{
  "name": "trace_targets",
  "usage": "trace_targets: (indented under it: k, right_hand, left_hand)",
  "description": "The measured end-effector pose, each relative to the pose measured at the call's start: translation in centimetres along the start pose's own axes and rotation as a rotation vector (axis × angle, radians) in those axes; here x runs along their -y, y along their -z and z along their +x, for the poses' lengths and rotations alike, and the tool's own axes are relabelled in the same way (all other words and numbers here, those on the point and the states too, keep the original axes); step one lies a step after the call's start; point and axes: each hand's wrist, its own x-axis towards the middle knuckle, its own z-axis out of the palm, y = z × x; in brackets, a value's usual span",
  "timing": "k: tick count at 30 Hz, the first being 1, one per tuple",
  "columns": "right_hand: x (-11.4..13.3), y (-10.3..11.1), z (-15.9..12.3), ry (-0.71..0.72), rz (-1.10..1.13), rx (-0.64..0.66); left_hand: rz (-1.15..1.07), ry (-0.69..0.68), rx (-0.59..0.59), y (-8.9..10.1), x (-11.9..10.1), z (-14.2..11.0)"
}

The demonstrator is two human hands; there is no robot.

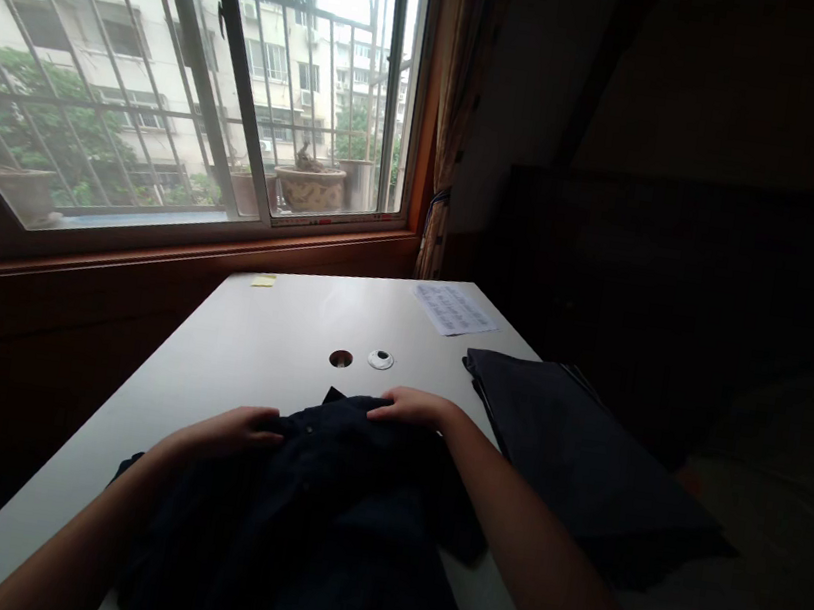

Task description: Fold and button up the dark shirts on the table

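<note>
A dark navy shirt (317,515) is spread over the near part of the white table (170,373), with a small button showing near its upper edge. My left hand (249,427) grips the cloth at the upper left of the shirt, fingers closed on it. Higher up and to the right, my right hand (404,407) pinches the shirt's top edge between thumb and fingers. What look like short sleeves stick out at both sides. Deep shadow hides the shirt's lower folds.
Folded dark cloth (570,439) lies along the table's right edge, partly overhanging it. Beyond the shirt are a round hole (341,359) and a white ring-shaped cap (381,360). A printed sheet (456,310) and a yellow note (263,280) lie at the far edge, below the window (288,76).
</note>
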Motion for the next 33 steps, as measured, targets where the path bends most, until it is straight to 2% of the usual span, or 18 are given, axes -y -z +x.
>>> trace_targets:
  k: [2,3,6,8,10,12,18,23,26,30,33]
  right_hand:
    - [0.7,0.4,0.1,0.094,0.024,-0.122]
    - [1.1,0.5,0.0,0.141,0.025,-0.22]
    - [1.9,0.0,-0.5,0.32,-0.047,-0.581]
    - [1.9,-0.7,-1.1,0.47,-0.138,-0.725]
    - [1.4,-1.5,-1.5,0.544,-0.198,-0.676]
    - [0.5,-2.2,-1.6,0.5,-0.211,-0.565]
    - [-2.0,-2.9,-0.4,0.218,-0.115,-0.297]
    - [-2.2,-1.5,-0.3,0.038,0.047,-0.251]
    - [-2.4,-0.4,-0.9,0.082,0.128,-0.162]
    - [-2.7,0.5,-1.8,0.183,0.396,-0.001]
    - [-2.7,0.8,-2.2,0.201,0.368,-0.002]
  left_hand:
    - [-0.004,-0.037,-0.049,0.8,0.0,0.0]
    - [0.016,-0.049,-0.126,1.1,0.0,-0.1]
    - [0.179,-0.1,-0.493,1.1,0.1,-1.1]
    - [0.331,-0.184,-0.648,0.4,0.5,-1.7]
    - [0.439,-0.258,-0.653,-0.4,1.3,-2.1]
    - [0.465,-0.247,-0.593,-1.2,2.2,-1.9]
    - [0.251,0.058,-0.303,-1.3,4.4,0.0]
    - [0.237,0.134,-0.298,-0.6,5.3,1.2]
    - [0.237,0.19,-0.3,-0.1,6.1,1.9]
    - [0.196,0.236,-0.255,0.7,6.9,2.9]
    - [0.178,0.233,-0.235,1.1,7.0,3.3]
